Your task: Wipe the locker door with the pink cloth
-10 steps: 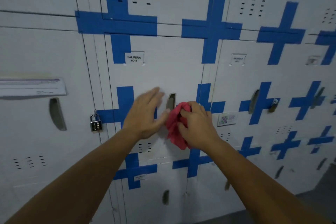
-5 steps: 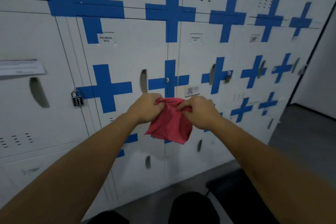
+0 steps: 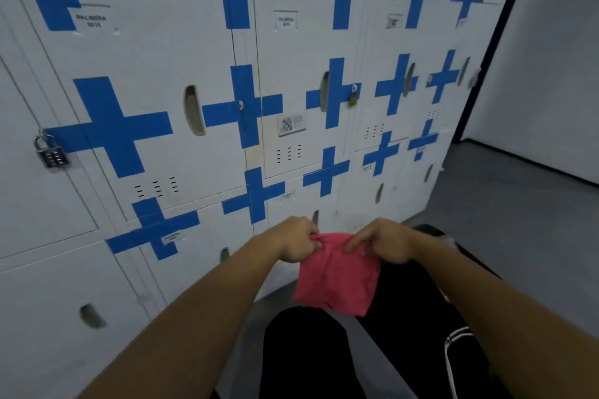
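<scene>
The pink cloth (image 3: pixel 337 278) hangs spread out in front of my legs, away from the lockers. My left hand (image 3: pixel 296 241) pinches its top left edge and my right hand (image 3: pixel 381 241) pinches its top right edge. The white locker door (image 3: pixel 152 55) with the label "PALMEIRA 0015" and a blue cross stands up and to the left, an arm's length from the cloth. Nothing touches the door.
The locker wall has many white doors with blue tape crosses, slot handles (image 3: pixel 193 110) and a combination padlock (image 3: pixel 51 152) at far left. A small padlock (image 3: pixel 353 97) hangs further right. Grey floor (image 3: pixel 518 204) and a pale wall lie to the right.
The cloth came off the locker door. Both hands now hold it by its top edge, lower and farther from the lockers. My view has turned right and down.
</scene>
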Available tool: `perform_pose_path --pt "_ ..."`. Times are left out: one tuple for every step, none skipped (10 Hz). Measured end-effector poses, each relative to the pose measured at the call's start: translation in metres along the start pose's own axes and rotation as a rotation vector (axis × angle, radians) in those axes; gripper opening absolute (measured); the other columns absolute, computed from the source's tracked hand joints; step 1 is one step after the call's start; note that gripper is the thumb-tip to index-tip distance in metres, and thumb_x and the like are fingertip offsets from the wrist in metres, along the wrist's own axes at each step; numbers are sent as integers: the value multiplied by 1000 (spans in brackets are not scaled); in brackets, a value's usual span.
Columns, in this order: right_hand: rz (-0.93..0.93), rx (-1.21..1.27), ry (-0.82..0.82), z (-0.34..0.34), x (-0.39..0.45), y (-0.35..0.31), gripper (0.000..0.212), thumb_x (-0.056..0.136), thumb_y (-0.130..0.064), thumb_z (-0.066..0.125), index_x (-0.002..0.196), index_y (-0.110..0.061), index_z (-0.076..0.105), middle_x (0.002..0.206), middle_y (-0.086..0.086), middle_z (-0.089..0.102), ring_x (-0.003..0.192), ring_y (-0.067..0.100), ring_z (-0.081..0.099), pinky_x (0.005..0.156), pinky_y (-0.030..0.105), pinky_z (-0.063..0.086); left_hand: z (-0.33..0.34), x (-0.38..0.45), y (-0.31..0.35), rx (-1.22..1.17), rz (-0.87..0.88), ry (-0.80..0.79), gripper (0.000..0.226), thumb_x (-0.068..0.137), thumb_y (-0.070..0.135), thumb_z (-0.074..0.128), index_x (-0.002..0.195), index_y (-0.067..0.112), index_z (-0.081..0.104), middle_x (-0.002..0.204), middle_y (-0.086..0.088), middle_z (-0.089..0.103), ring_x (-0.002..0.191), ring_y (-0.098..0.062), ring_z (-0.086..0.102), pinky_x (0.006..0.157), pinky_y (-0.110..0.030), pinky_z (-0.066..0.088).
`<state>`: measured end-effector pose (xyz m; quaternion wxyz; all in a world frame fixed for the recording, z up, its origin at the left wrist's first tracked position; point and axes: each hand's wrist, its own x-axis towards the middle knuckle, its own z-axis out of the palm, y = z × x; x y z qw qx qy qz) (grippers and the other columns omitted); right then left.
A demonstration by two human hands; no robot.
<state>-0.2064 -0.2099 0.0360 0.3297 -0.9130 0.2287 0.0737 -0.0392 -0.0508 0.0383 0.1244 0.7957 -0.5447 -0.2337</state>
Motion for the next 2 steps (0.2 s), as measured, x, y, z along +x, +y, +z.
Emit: perform_pose_path --pt "95 33 24 4 11 35 38 88 -2 61 97 -34 80 113 -11 72 100 9 68 96 25 54 34 22 2 -22 -77 28 17 100 25 52 109 16 63 108 -5 63 93 -20 60 76 -31 48" --pt "199 -188 73 27 35 68 27 83 -19 59 99 -30 77 112 -9 72 96 11 66 92 30 55 55 32 -2 145 -155 17 35 99 24 50 133 16 52 131 -9 57 112 -28 58 95 -41 50"
